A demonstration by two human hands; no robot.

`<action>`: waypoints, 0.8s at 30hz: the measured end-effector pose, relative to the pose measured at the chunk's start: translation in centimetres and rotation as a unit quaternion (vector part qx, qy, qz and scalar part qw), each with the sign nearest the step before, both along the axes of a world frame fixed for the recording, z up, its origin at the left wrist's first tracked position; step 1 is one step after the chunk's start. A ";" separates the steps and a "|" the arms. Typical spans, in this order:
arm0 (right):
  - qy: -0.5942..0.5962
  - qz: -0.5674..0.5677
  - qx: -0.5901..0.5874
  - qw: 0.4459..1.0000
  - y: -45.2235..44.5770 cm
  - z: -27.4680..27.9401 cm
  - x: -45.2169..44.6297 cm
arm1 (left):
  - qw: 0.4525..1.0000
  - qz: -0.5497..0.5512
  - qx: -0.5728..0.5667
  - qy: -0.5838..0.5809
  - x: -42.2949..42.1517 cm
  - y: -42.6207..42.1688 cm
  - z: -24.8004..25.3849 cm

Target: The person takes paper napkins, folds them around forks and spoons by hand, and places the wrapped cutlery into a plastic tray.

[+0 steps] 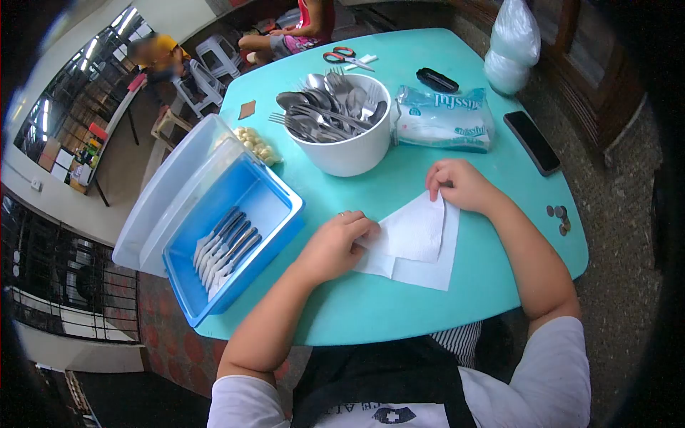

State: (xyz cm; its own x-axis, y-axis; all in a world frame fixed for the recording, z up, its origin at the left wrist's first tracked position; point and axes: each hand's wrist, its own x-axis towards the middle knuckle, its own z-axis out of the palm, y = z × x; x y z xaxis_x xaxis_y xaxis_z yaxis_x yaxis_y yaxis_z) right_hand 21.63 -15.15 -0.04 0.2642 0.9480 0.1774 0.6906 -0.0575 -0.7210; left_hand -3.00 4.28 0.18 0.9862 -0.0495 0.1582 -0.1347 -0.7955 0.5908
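A white paper napkin [421, 232], partly folded over, lies on the turquoise table in front of me. My left hand [338, 244] pinches its left corner, thumb and fingers closed on the paper. At its upper corner my right hand [460, 187] grips the edge between thumb and bent fingers. Beyond the napkin stands a white bucket [349, 158] full of metal forks and spoons [332, 107]. On the left, an open blue plastic box [285, 211] holds several napkin-wrapped cutlery sets [227, 246] in a row, handles showing.
A napkin pack [442, 121], a black case [437, 80], a phone [532, 143] and coins [560, 217] lie to the right. Scissors [348, 58] rest at the back, near a tied white plastic bag [512, 46]. Two people sit farther off.
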 end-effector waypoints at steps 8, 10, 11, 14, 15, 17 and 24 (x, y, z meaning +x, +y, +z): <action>-0.064 0.003 0.009 0.998 0.1 0.1 -0.4 | 0.998 0.026 0.039 0.038 -0.8 -1.2 1.0; -0.069 -0.005 0.002 0.998 0.2 0.3 -0.7 | 0.998 0.034 0.045 0.041 -0.8 -1.4 1.0; -0.072 -0.010 -0.001 0.997 0.2 0.4 -0.8 | 0.997 0.038 0.050 0.046 -0.9 -1.3 0.8; -0.108 -0.013 0.004 0.994 0.1 0.6 -1.0 | 0.996 0.048 0.064 0.040 -1.1 -1.4 0.4; -0.130 -0.027 -0.002 0.991 0.0 0.7 -0.9 | 0.996 0.052 0.067 0.034 -1.2 -1.5 0.3; -0.174 -0.054 -0.017 0.983 -0.4 1.0 -1.0 | 0.994 0.061 0.084 0.026 -1.4 -2.0 0.3; -0.194 0.019 0.017 0.981 1.8 2.0 -10.2 | 0.992 0.059 0.109 -0.007 -1.5 -2.2 -0.1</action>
State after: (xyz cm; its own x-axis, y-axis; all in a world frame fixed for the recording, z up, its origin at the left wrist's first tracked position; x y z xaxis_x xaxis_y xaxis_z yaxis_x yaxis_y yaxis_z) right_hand 11.47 -13.31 1.97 0.1348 0.9477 0.2893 0.9142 -0.0063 -0.4053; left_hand -4.53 2.12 0.04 0.9848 0.0309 0.1707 -0.0410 -0.9148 0.4019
